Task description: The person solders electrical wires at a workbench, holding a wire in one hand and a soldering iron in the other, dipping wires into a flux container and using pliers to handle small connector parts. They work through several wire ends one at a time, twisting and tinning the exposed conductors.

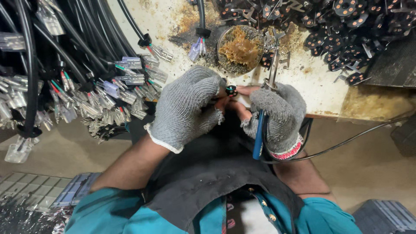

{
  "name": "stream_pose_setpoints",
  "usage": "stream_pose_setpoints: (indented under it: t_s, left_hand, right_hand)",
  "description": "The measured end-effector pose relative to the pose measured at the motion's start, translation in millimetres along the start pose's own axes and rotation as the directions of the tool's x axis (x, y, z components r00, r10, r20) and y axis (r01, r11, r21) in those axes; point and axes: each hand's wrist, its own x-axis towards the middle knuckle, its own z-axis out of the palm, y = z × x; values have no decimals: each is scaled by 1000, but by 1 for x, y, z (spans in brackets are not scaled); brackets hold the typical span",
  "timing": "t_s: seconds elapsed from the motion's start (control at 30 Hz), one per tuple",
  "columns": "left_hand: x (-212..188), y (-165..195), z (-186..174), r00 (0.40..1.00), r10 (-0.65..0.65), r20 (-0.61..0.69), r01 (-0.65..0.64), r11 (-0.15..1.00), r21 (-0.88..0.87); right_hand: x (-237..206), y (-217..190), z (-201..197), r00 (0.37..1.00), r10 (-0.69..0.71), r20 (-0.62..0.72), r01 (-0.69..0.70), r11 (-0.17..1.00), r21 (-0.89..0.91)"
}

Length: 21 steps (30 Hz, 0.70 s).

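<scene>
- Grey-gloved left hand [187,106] is pinching a small black part [231,90] at the bench edge [320,113]
- Right hand [277,113] is clamped on a blue-handled iron [259,134]
- Judged: part is best being held steady, bare fingertips [249,90] being kept off the tip

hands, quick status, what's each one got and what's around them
Left hand gloved, pinching small black part. Right hand gripping blue-handled tool, tip up. Bundled cables left, pile of black parts beyond.
</scene>
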Motion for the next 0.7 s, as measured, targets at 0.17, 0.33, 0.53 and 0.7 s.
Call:
stream_pose_setpoints:
  t_s: [0.17,0.33,0.53,0.7]
  left_hand:
    - [3,5,0,999,-51,5,51,998,37]
    - [6,7,2,999,-50,-19,51,997,56]
    - [7,10,9,997,-57,-42,63,986,154]
    - [7,9,9,999,-30,-30,35,984,176]
  right_hand:
    - [-1,1,0,999,-36,-7,36,999,20]
    - [1,-1,1,1000,16,-8,-15,991,130]
    - [1,0,-2,999,-55,2,54,998,44]
    - [1,1,1,996,-87,-27,86,996,-29]
